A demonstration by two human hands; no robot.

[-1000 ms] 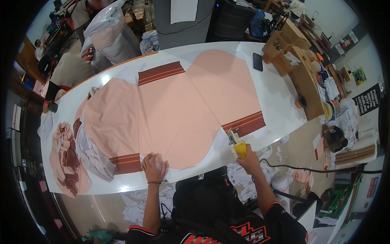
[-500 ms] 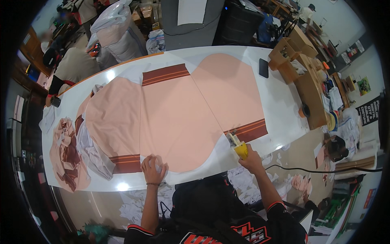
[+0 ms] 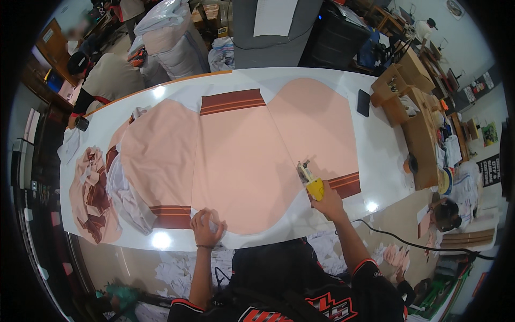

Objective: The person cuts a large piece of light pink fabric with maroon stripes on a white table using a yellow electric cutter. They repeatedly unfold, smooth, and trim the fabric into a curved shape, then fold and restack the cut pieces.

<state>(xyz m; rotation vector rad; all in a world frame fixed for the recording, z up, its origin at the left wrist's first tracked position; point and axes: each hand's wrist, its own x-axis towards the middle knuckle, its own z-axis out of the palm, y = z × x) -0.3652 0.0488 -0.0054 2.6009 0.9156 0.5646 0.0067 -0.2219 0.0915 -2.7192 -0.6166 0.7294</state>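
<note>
A yellow-bodied electric fabric cutter [image 3: 314, 188] is gripped in my right hand [image 3: 329, 206]. Its metal head stands at the near end of the line between the middle pink cloth panel [image 3: 241, 161] and the right pink panel [image 3: 316, 123]. Maroon bands with orange stripes border the panels. My left hand [image 3: 207, 228] rests with fingers spread at the near edge of the cloth, beside the maroon band [image 3: 171, 216] of the left, rumpled panel [image 3: 158, 150]. Under my left palm the surface is partly hidden.
A crumpled pink and maroon pile [image 3: 91, 196] lies on the white table's [image 3: 383, 161] left end. A black phone [image 3: 363, 103] and cardboard boxes [image 3: 421, 134] are at the right. The cutter's black cord [image 3: 407, 244] trails right. Another person [image 3: 110, 78] sits at the far left.
The cutter and my right hand have moved away from me and slightly left along the line between the panels. My left hand stays put on the cloth. The whole view has shifted slightly.
</note>
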